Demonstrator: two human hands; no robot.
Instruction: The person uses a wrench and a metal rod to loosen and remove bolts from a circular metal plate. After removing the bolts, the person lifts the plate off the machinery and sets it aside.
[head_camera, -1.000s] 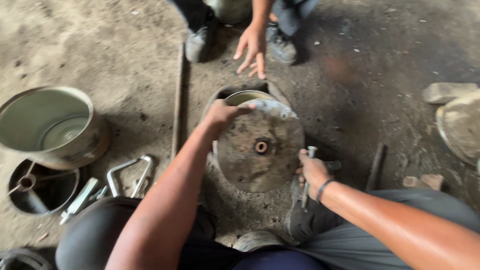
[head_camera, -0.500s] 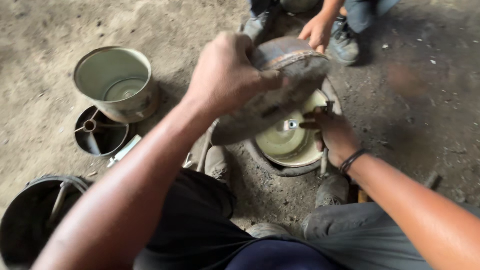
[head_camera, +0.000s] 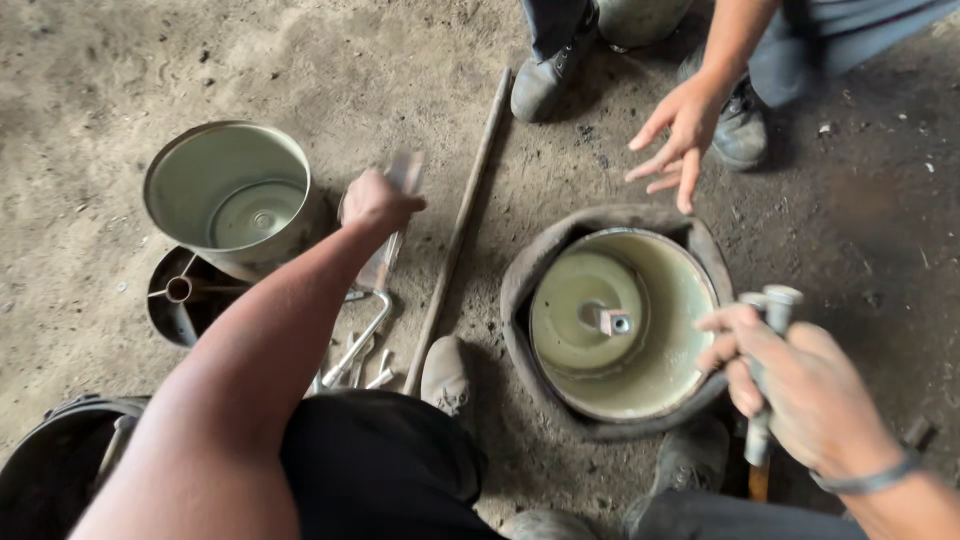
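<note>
The left hand (head_camera: 378, 203) gripped a blurred flat piece near the metal can (head_camera: 232, 195), at 9 o'clock from the drum (head_camera: 620, 325). The right hand (head_camera: 790, 375), nearer, clenched an upright bolt (head_camera: 770, 345).

Workshop: dirt floor (head_camera: 120, 60), scattered metal tools (head_camera: 365, 340).

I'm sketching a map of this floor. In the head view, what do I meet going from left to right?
Pale green metal pot → left hand → long rod → round green housing in a rubber ring → right hand gripping a metal tool.
</note>
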